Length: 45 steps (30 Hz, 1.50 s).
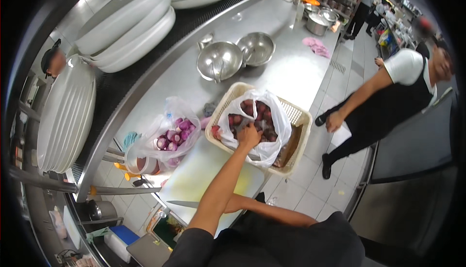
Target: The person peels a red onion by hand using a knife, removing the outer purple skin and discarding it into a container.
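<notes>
Round dark-red vegetables [263, 109] in a translucent white plastic bag [282, 122] are touched by the nearer left hand [249, 134], pinch hidden; bodyward, a long silver knife [182, 204] is pointed leftward, the right hand [235, 203] half-masked, grip untellable.

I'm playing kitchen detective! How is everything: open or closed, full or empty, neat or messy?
White bag: open, dark red vegetables inside
Basket: open-topped, holding the white bag
Clear bag: purple onions inside
Metal bowls: right side up
Plates: stacked
Cutting board: lying flat
Knife: blade bare, handle hidden
Pink cloth: crumpled
</notes>
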Tool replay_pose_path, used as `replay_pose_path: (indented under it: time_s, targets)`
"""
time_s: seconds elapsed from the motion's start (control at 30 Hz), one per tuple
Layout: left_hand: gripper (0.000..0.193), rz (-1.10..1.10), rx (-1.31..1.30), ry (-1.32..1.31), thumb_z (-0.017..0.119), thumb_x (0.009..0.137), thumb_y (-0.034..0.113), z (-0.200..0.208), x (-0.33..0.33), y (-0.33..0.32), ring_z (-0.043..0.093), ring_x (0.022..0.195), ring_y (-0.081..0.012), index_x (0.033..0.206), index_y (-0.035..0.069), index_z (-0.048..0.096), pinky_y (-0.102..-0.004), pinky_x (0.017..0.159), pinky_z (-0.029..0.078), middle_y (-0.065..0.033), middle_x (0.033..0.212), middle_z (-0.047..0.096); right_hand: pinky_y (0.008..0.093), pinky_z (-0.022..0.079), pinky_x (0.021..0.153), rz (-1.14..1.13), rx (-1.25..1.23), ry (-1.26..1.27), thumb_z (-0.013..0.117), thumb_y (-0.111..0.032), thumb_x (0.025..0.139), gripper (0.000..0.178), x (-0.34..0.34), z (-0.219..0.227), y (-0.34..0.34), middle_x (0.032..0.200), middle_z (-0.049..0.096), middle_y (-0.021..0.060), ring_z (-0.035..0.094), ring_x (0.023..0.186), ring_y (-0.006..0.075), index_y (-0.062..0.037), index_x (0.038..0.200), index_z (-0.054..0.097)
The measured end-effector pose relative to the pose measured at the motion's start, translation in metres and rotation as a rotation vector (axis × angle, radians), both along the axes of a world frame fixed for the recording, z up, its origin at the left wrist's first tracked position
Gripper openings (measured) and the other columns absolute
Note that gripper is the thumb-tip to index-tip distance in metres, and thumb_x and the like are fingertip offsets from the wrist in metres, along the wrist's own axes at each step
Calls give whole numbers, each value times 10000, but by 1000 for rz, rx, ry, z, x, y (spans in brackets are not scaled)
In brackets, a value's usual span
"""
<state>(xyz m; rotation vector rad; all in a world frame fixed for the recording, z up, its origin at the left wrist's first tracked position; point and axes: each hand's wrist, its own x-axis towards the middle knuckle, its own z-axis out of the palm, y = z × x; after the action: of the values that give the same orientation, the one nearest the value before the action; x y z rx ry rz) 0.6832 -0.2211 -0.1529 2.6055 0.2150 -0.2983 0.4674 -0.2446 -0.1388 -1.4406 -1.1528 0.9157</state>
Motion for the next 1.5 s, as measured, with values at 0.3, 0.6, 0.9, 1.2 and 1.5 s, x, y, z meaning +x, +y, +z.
replay_pose_path:
  time_s: [0.3, 0.6, 0.9, 1.2, 1.5]
  targets:
    - [617, 208, -319, -497, 763, 693, 276, 36, -21, 9, 613, 972, -419, 1217, 66, 513, -455, 857, 513, -215, 1076, 516, 406, 430, 1012, 10, -7, -76, 655, -356, 902, 490, 1, 11, -2, 1252, 625, 179, 562, 1189, 340, -38, 1269, 586]
    - [352, 461, -1402, -660, 592, 856, 67, 147, -253, 140, 539, 714, -125, 1200, 48, 522, -254, 626, 453, -42, 891, 573, 364, 502, 645, 125, -394, -154, 662, -400, 913, 474, -37, 52, 30, 854, 672, 131, 619, 684, 229, -10, 1172, 592]
    - [75, 1371, -1074, -1070, 630, 875, 95, 113, -559, 200, 523, 706, -91, 928, 98, 577, -277, 541, 429, -5, 791, 538, 246, 393, 402, 4, -525, 364, 610, -269, 969, 230, -61, 48, 15, 632, 481, -10, 495, 465, 101, -52, 911, 566]
    - [73, 1548, -1282, -1259, 628, 869, 139, 68, -631, 184, 524, 583, -95, 922, 94, 608, -237, 470, 398, -18, 794, 587, 263, 415, 459, 75, -354, 22, 637, -278, 956, 281, -115, 73, 92, 654, 530, 27, 503, 509, 107, -38, 849, 539]
    - [323, 1298, -1720, -1187, 476, 960, 401, 84, -634, 206, 574, 564, -153, 935, 100, 590, -261, 424, 400, -87, 826, 659, 352, 496, 764, 0, -88, -232, 780, -311, 816, 420, -248, 120, 169, 899, 665, 135, 626, 844, 212, 20, 984, 585]
